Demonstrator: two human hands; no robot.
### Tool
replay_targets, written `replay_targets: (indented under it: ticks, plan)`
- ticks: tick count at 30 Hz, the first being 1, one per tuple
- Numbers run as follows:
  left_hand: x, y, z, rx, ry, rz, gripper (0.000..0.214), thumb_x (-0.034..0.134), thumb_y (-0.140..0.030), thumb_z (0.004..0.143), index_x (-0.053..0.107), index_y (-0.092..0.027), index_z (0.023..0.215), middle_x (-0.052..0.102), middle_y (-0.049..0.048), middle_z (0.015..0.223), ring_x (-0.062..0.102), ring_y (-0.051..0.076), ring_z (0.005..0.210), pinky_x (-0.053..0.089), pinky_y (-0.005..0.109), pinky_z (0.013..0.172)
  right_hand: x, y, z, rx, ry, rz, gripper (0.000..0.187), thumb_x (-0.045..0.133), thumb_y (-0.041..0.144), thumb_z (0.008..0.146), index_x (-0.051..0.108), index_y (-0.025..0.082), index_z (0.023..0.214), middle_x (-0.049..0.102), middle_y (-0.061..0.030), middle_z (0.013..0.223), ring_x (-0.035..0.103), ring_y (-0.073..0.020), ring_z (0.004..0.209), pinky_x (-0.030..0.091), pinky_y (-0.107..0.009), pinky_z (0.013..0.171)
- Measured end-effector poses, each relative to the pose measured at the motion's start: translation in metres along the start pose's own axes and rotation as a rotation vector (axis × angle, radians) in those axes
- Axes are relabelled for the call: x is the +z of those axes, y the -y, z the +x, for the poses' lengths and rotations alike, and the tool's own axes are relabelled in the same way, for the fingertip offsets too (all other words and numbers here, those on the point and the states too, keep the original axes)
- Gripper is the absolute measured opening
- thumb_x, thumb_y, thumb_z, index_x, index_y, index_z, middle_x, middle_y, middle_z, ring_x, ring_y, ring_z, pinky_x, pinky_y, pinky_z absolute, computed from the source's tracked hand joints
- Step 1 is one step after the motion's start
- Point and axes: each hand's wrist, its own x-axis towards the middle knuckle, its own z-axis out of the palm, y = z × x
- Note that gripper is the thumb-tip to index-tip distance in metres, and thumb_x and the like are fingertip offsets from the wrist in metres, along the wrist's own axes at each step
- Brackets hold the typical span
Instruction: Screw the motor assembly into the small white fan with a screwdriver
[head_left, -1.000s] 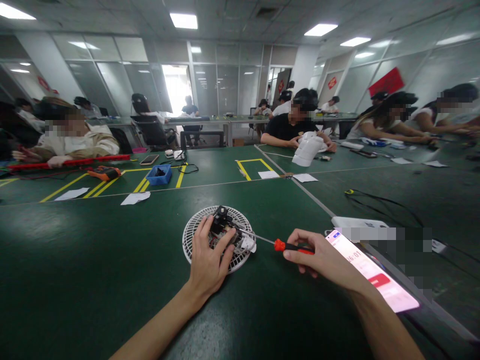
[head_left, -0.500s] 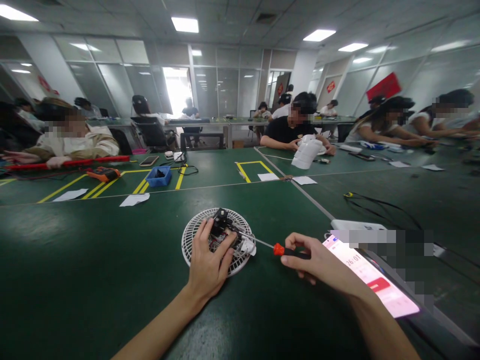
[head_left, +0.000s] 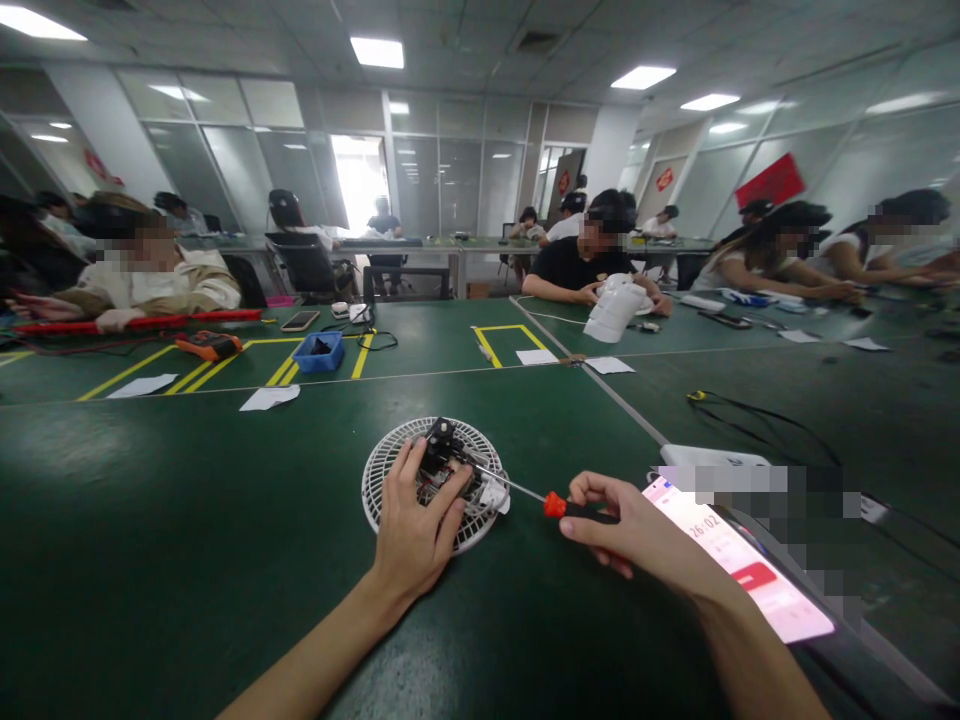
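Compared with one second ago, the phone (head_left: 739, 560) timer has advanced from 26:01 to 26:02. The driver (head_left: 553, 504) stays aimed at the mechanism (head_left: 442, 440), but the red streak along its handle no longer shows. Your right hand (head_left: 630, 525) pinches the handle between thumb and fingers. Your left hand (head_left: 416, 520) remains spread over the mechanism, fingertips resting on it. The mechanism lies on the grille (head_left: 380, 463), at the near middle of the table (head_left: 187, 560). Your left fingers cover part of the mechanism (contact at the driver tip is too small to verify).

The phone lies to the right, partly behind your right forearm in this view. Just beyond it is a white device (head_left: 709, 457); a black cable (head_left: 697, 396) lies farther off. On the far left are a blue tray (head_left: 319, 362) and a paper (head_left: 270, 398). A person (head_left: 559, 265) at the far side holds a white shell (head_left: 616, 308).

The grille is round, white and finely ribbed. The driver has a slim metal shaft, a red collar and a black grip. The table surface is green and slightly glossy.
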Motion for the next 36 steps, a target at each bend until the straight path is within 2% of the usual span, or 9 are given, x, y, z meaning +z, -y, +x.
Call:
replay_targets:
  ticks: [5, 9, 13, 17, 20, 24, 27, 30, 36]
  plan:
    - [0.000, 0.000, -0.001, -0.003, 0.022, 0.014, 0.046, 0.060, -0.019, 0.091, 0.061, -0.032, 0.135, 0.014, 0.0087, 0.166, 0.028, 0.042, 0.149, 0.035, 0.065, 0.116, -0.002, -0.006, 0.006, 0.011, 0.049, 0.109, 0.048, 0.075, 0.061, 0.080, 0.062, 0.016, 0.087, 0.065, -0.0008, 0.072, 0.058, -0.0104, 0.057, 0.046, -0.021, 0.051]
    - [0.000, 0.000, -0.002, 0.007, 0.023, 0.006, 0.045, 0.060, -0.016, 0.090, 0.063, -0.033, 0.132, 0.013, 0.0077, 0.166, 0.025, 0.042, 0.150, 0.035, 0.066, 0.116, -0.002, -0.007, 0.007, 0.014, 0.053, 0.070, 0.050, 0.062, 0.064, 0.089, 0.064, 0.014, 0.090, 0.067, -0.0037, 0.078, 0.056, -0.0088, 0.055, 0.040, -0.019, 0.046]
    - [-0.003, -0.001, -0.001, 0.027, 0.039, -0.005, 0.043, 0.063, -0.024, 0.090, 0.063, -0.030, 0.132, 0.013, 0.0104, 0.166, 0.024, 0.044, 0.150, 0.034, 0.068, 0.115, -0.001, -0.005, 0.002, -0.038, -0.025, 0.001, 0.042, 0.081, 0.047, 0.077, 0.058, 0.021, 0.101, 0.063, 0.0000, 0.096, 0.056, -0.0071, 0.054, 0.040, -0.018, 0.043]
    - [-0.006, -0.003, 0.000, 0.050, 0.016, -0.024, 0.042, 0.069, -0.031, 0.087, 0.065, -0.025, 0.128, 0.015, 0.0133, 0.165, 0.025, 0.047, 0.149, 0.036, 0.069, 0.113, 0.000, -0.002, 0.000, -0.040, -0.016, 0.021, 0.038, 0.084, 0.037, 0.072, 0.057, 0.020, 0.093, 0.063, 0.0019, 0.086, 0.059, -0.0102, 0.059, 0.044, -0.021, 0.048]
    - [-0.005, -0.003, -0.002, 0.051, 0.003, -0.016, 0.043, 0.071, -0.029, 0.084, 0.065, -0.025, 0.126, 0.015, 0.0130, 0.166, 0.027, 0.047, 0.149, 0.036, 0.068, 0.113, -0.001, 0.000, 0.002, -0.039, 0.037, 0.040, 0.035, 0.077, 0.046, 0.079, 0.065, 0.016, 0.092, 0.065, -0.0005, 0.079, 0.061, -0.0125, 0.065, 0.048, -0.024, 0.059]
    - [-0.002, -0.001, -0.005, 0.044, 0.001, -0.024, 0.044, 0.071, -0.023, 0.084, 0.064, -0.026, 0.127, 0.016, 0.0120, 0.166, 0.025, 0.046, 0.150, 0.036, 0.068, 0.115, 0.000, 0.000, 0.002, -0.021, 0.070, 0.019, 0.040, 0.062, 0.055, 0.090, 0.067, 0.014, 0.090, 0.065, -0.0016, 0.076, 0.055, -0.0100, 0.057, 0.040, -0.022, 0.050]
    - [-0.001, -0.001, -0.006, 0.043, -0.007, -0.039, 0.042, 0.071, -0.022, 0.084, 0.064, -0.025, 0.126, 0.019, 0.0118, 0.165, 0.023, 0.045, 0.151, 0.036, 0.067, 0.116, 0.001, 0.001, -0.002, -0.024, 0.016, -0.020, 0.038, 0.077, 0.041, 0.078, 0.060, 0.021, 0.106, 0.064, 0.0002, 0.091, 0.055, -0.0083, 0.056, 0.040, -0.020, 0.046]
    - [-0.002, -0.003, -0.005, 0.037, -0.028, -0.056, 0.037, 0.071, -0.022, 0.084, 0.065, -0.022, 0.121, 0.023, 0.0126, 0.163, 0.023, 0.044, 0.151, 0.035, 0.066, 0.117, 0.001, 0.004, -0.003, -0.011, -0.022, -0.047, 0.039, 0.083, 0.030, 0.070, 0.055, 0.022, 0.097, 0.060, 0.0016, 0.094, 0.058, -0.0088, 0.057, 0.042, -0.019, 0.045]
    - [-0.003, -0.006, -0.005, 0.018, -0.028, -0.074, 0.037, 0.072, -0.021, 0.083, 0.066, -0.022, 0.119, 0.028, 0.0127, 0.159, 0.024, 0.044, 0.151, 0.037, 0.065, 0.117, -0.002, 0.006, 0.000, -0.024, -0.013, -0.015, 0.036, 0.078, 0.047, 0.076, 0.068, 0.016, 0.092, 0.063, -0.0011, 0.080, 0.059, -0.0134, 0.067, 0.045, -0.022, 0.054]
